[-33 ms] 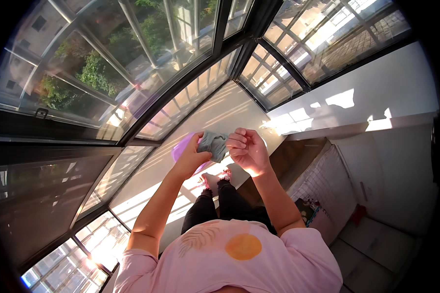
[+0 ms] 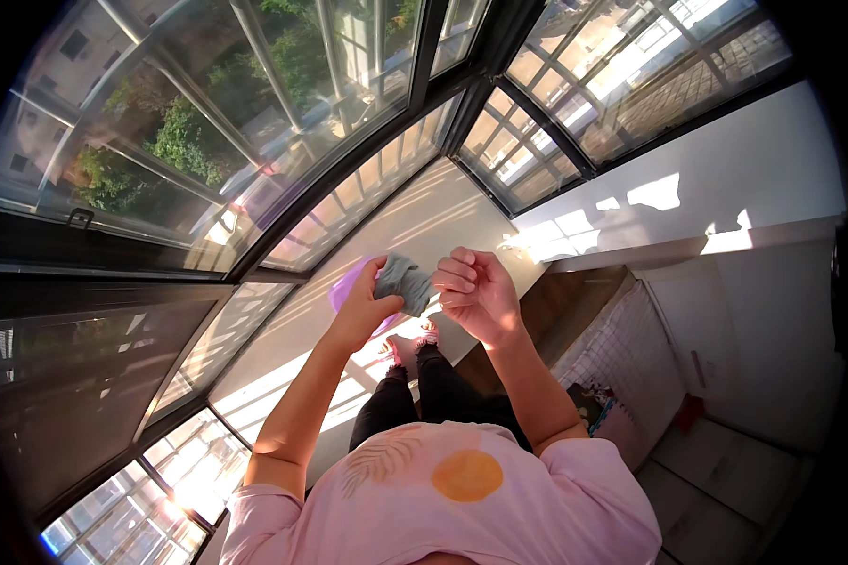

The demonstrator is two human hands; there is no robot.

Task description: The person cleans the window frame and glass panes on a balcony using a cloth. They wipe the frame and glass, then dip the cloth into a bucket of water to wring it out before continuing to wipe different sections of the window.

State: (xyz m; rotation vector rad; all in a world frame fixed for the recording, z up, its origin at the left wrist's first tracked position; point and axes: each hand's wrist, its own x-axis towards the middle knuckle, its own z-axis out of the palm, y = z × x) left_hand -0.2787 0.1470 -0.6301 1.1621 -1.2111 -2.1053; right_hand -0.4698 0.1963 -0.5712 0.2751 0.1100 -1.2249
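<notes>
A crumpled grey-green cloth (image 2: 405, 283) is held up in front of me by my left hand (image 2: 361, 306), pinched between thumb and fingers. At the cloth's right edge is my right hand (image 2: 478, 292), its fingers curled in toward the palm. Whether those fingertips grip a bit of the cloth or something small cannot be seen. Behind my left hand, and partly covered by it, shows a rounded purple object (image 2: 344, 285); its full shape is hidden.
I stand on a pale sunlit ledge (image 2: 292, 363) with my feet (image 2: 407, 345) below the cloth. Barred, black-framed windows (image 2: 349, 56) rise on the left and ahead. To the right the ledge drops past a brown recess (image 2: 556, 315) to a grey tiled floor (image 2: 716, 485).
</notes>
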